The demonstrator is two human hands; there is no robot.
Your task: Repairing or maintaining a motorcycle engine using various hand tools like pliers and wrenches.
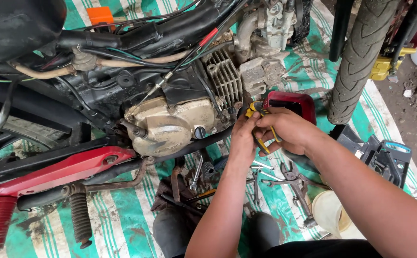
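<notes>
Both hands, left (243, 131) and right (287, 128), close their grip together on yellow-handled pliers (258, 114) just beside the engine (170, 125) of a motorcycle, in front of a red tray (294, 102), above 2 or more wrenches (261, 174) lying on the striped green mat (122, 215).
</notes>
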